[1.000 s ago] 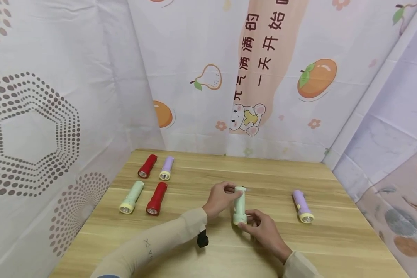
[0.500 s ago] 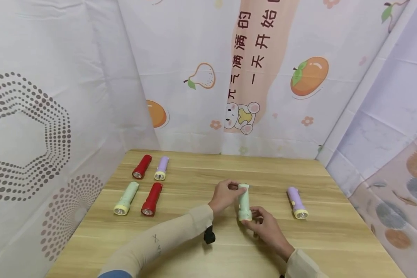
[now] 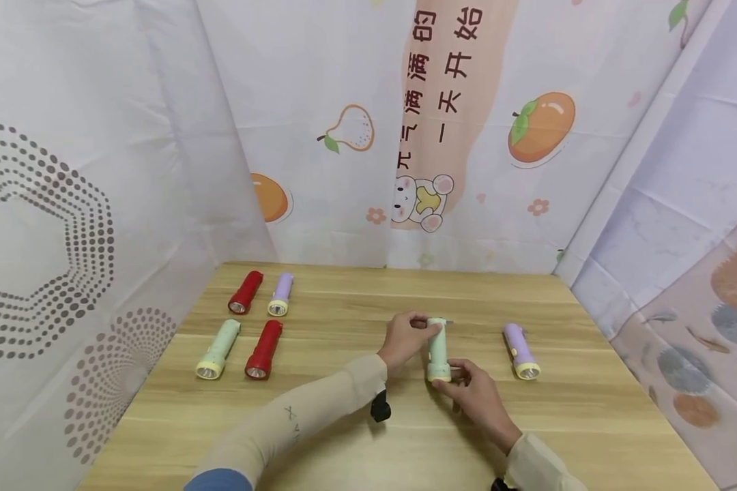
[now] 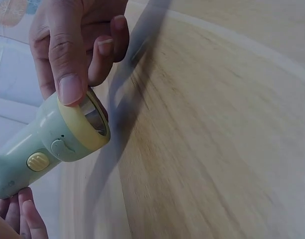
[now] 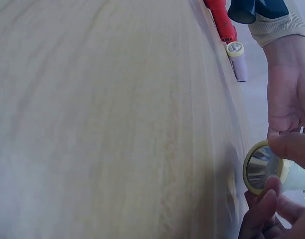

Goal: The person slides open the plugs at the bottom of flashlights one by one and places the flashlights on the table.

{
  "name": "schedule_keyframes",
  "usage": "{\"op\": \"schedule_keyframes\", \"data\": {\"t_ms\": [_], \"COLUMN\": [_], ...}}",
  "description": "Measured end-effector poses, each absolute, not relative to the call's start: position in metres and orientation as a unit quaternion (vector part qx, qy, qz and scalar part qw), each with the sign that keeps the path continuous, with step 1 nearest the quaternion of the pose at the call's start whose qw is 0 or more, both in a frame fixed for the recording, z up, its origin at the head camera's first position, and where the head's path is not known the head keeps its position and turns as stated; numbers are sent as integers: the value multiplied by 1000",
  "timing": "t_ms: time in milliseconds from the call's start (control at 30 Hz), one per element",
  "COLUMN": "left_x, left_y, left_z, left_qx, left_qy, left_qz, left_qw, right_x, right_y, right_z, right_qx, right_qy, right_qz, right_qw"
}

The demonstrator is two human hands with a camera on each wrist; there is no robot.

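Both hands hold a pale green flashlight [image 3: 439,351] above the wooden table, its tail away from me and its head towards me. My left hand [image 3: 403,339] pinches the tail end. At the head, my right hand [image 3: 480,399] grips the yellow rim; in the left wrist view its thumb [image 4: 71,89] presses on that rim. A yellow switch [image 4: 38,162] shows on the flashlight's side there. The right wrist view looks onto the reflector [image 5: 262,168], with right-hand fingers around it. Nearest on the right lies a purple flashlight [image 3: 521,351] with a yellow head.
At the table's left lie a red flashlight [image 3: 246,292] and a purple one [image 3: 280,294] at the back. In front of them are a green flashlight [image 3: 218,349] and another red flashlight [image 3: 264,350]. Printed curtains [image 3: 307,225] stand behind the table and along its sides.
Both hands have carried the green flashlight to the right, closer to the right-hand purple flashlight. The head view has shifted slightly. The other flashlights have stayed in place.
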State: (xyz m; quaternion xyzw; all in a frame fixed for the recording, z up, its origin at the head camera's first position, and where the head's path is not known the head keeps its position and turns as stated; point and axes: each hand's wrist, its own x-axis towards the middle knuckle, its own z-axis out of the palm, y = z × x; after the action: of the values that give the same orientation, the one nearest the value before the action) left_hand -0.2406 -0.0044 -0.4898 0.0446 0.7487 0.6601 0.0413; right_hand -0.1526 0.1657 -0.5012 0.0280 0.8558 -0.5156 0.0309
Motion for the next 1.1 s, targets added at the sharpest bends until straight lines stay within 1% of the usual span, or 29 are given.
{"op": "schedule_keyframes", "data": {"t_ms": [500, 700, 900, 1100], "left_x": [-258, -259, -261, -265], "left_y": [25, 33, 43, 49], "left_z": [-497, -499, -499, -501], "left_qx": [41, 33, 39, 28], "left_qy": [761, 762, 760, 762], "left_qz": [646, 645, 647, 645], "left_qw": [33, 45, 42, 50], "right_x": [-153, -151, -153, -155], "right_y": [183, 189, 195, 200], "right_z": [-499, -500, -498, -497], "right_qx": [55, 69, 77, 77], "right_qy": [871, 867, 866, 873], "right_qz": [-488, -493, -494, -482], "right_qw": [10, 7, -1, 5]}}
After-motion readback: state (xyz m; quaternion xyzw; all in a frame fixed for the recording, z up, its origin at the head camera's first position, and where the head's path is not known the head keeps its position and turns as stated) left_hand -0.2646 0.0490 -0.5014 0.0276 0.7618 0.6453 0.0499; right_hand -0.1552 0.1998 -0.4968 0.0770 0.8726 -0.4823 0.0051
